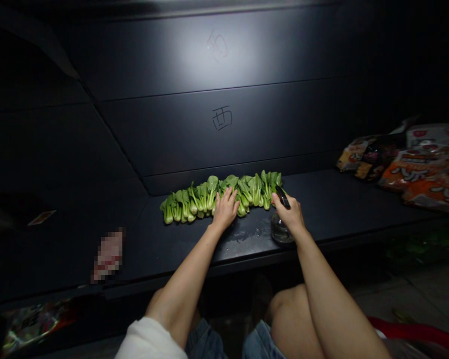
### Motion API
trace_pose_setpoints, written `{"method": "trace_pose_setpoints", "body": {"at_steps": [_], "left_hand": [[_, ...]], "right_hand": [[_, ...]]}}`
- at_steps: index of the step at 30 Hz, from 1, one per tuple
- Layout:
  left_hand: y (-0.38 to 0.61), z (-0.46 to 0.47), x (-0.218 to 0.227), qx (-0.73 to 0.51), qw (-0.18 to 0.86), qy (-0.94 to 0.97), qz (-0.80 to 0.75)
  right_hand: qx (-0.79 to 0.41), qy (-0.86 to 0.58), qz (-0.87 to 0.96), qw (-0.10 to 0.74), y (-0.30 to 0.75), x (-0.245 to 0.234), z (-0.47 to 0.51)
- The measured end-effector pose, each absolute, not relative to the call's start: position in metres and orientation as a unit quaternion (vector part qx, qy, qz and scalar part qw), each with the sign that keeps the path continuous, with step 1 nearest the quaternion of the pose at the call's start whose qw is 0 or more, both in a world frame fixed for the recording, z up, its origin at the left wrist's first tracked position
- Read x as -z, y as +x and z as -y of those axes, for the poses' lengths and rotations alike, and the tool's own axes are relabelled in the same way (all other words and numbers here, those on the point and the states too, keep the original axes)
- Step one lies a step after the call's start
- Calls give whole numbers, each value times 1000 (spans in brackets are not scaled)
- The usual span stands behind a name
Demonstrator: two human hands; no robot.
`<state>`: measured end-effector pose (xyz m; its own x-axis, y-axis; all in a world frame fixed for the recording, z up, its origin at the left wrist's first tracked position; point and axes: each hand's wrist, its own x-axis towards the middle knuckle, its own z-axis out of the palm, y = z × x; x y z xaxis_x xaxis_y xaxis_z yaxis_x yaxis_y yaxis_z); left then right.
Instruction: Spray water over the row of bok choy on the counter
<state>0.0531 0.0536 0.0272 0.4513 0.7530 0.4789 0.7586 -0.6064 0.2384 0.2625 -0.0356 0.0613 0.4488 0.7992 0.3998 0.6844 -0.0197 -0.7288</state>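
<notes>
A white sleeve point(149, 340) and bare forearms point(190, 279) are seen nearest the cam, w/ denim shorts point(205, 341) and a bent knee point(290, 311) below, all on the near side of the greens row point(210, 193). That row is laid lengthwise on a dark shelf point(322, 199), approx. parallel to the back panel point(175, 132) behind it; leaves are turned to the panel, pale stem ends to the near edge.

The L hand point(226, 208) is laid on the row's mid-part, fingers slightly spread and closed on nothing that can be made out. By the row's R end, a clear spray bottle point(281, 229) is held in the R hand point(291, 214), fingers wrapped round its dark head; whether the trigger is pressed can't be told, nor whether the base is borne by the shelf. Some liquid is seen inside.

Progress, as judged: lining-up looks mostly done, bunches being set side by side end to end. Water drops point(243, 237) are seen just in front of the row, so some wetting is presumed done; how evenly the leaves are wetted can't be told. Since the bottle isn't set down and the row is under the L hand, the work is judged unfinished.

Well R of the row, printed packs point(415, 172) are piled.
</notes>
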Motion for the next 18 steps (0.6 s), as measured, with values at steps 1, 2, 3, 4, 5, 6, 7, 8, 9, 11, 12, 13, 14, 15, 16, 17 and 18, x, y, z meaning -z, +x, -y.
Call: {"method": "trace_pose_setpoints", "body": {"at_steps": [1,2,3,4,5,6,7,8,9,11,12,13,14,15,16,17,18], "left_hand": [[54,-53,-27,278,5,-852,444],[54,-53,-28,278,5,-852,444],[54,-53,-28,277,4,-851,446],[54,-53,-28,276,5,-851,447],[54,-53,-29,276,6,-850,449],[53,-53,-29,276,7,-850,449],[52,-54,-29,277,7,-850,448],[51,-54,-29,277,7,-850,447],[50,-54,-29,278,7,-851,445],[48,-53,-30,279,6,-852,442],[47,-53,-30,280,6,-852,442],[46,-52,-30,281,6,-852,442],[46,-51,-31,282,6,-851,443],[45,-51,-31,283,7,-851,443],[44,-50,-32,283,8,-850,444],[43,-49,-32,285,9,-849,446],[42,-49,-33,286,11,-848,447]], "right_hand": [[-62,-712,522,466,262,-62,36],[-62,-713,524,461,262,-62,36],[-62,-715,528,454,260,-63,37],[-62,-717,533,445,259,-65,37],[-60,-718,540,436,256,-66,38],[-57,-717,548,427,254,-67,39],[-53,-714,557,420,251,-68,39],[-47,-711,567,413,248,-69,40],[-42,-709,575,407,246,-69,41],[-35,-705,589,394,241,-70,42],[-35,-704,594,387,239,-70,42],[-36,-702,600,382,237,-70,42],[-38,-698,607,378,235,-70,41],[-42,-694,613,375,233,-70,41],[-47,-689,620,372,231,-70,40],[-52,-683,627,370,228,-70,40],[-58,-677,635,368,225,-70,40]]}}
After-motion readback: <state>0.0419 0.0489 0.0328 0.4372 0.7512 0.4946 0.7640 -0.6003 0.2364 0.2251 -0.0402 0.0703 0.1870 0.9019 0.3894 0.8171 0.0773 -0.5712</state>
